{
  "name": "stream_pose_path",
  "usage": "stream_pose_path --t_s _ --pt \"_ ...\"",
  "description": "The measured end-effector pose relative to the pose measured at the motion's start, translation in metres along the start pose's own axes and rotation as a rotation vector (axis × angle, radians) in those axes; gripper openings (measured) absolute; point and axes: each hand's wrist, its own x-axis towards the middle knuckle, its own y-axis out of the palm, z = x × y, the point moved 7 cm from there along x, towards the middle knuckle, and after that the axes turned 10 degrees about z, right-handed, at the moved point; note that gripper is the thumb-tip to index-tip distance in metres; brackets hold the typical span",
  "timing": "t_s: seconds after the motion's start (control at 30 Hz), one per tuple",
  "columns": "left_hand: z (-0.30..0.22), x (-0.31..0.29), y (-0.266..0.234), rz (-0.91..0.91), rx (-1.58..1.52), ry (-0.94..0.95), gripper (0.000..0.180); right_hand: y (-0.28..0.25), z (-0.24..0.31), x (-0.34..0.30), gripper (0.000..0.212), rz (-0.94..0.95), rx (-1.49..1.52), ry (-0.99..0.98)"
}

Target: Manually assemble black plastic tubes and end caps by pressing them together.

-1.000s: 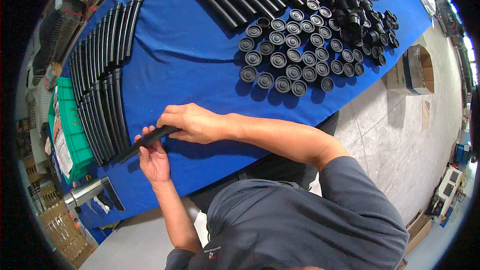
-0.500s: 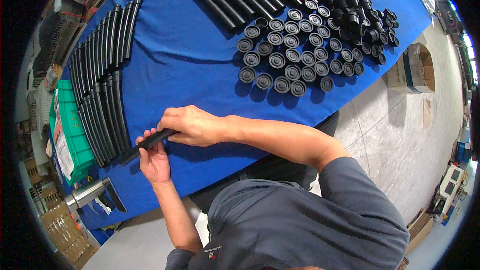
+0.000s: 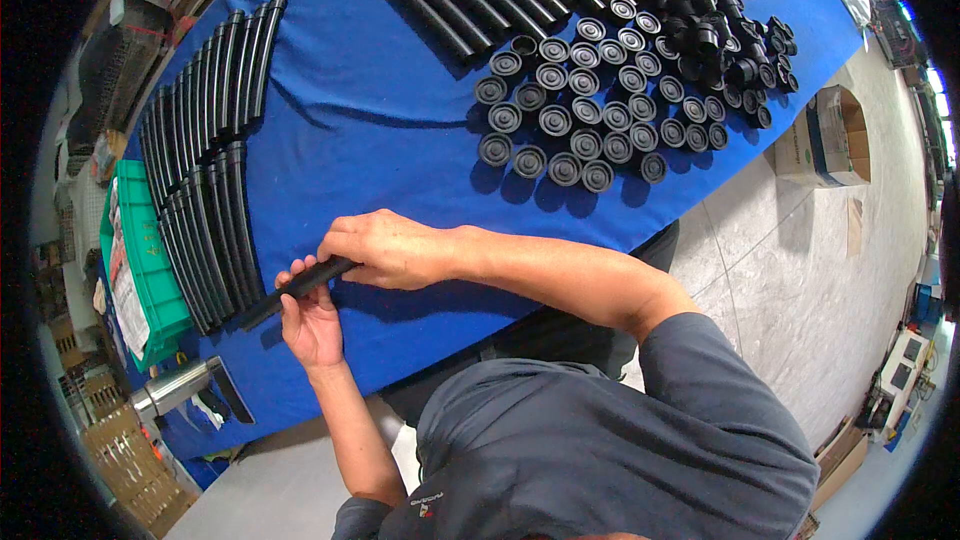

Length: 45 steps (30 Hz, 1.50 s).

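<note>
A short black tube [image 3: 264, 309] slants between my two hands over the blue cloth, its lower left end free. My left hand [image 3: 317, 335] pinches it around the middle, palm turned up, thumb on the near side. My right hand [image 3: 385, 249] closes over its upper right end and hides that end. Just left of my left hand lie two rows of black tubes; the lower row [image 3: 210, 245] is the closer one. Beyond my right hand, many round black caps [image 3: 563, 169] stand spread over the cloth.
Longer black tubes [image 3: 480, 0] lie side by side at the far edge. Dark fittings [image 3: 710, 35] are heaped right of the caps. A green bin [image 3: 150, 275] and a metal cylinder [image 3: 178, 387] sit at the left edge. An open cardboard box [image 3: 828, 140] rests on the floor.
</note>
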Motion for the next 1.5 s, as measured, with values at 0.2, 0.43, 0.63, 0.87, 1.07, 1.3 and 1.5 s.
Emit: stream_pose_path --t_s 0.2,0.43,0.63,0.87,1.07,1.3,1.5 --pt "0.001 0.000 -0.002 -0.013 0.019 -0.007 0.029 0.000 0.000 0.000 0.034 0.047 -0.042 0.006" --pt "-0.001 -0.002 -0.002 -0.028 0.020 -0.004 0.029 0.003 0.003 0.002 0.032 0.088 -0.094 0.065" --pt "-0.002 -0.002 0.000 -0.021 0.090 0.015 0.027 0.007 -0.002 0.001 0.031 0.069 -0.137 0.100" --pt "-0.002 0.000 0.000 0.015 -0.008 0.007 0.030 -0.003 -0.001 0.003 0.031 0.011 0.030 0.082" --pt "0.005 0.003 0.004 0.003 -0.052 -0.014 0.032 -0.001 -0.005 0.000 0.034 0.021 -0.037 0.064" --pt "0.008 0.001 -0.003 -0.010 0.008 -0.010 0.031 -0.002 -0.002 -0.003 0.031 0.024 0.010 0.109" --pt "0.003 -0.002 0.002 0.000 0.001 -0.009 0.029 0.003 0.004 0.003 0.032 0.053 -0.012 0.078"
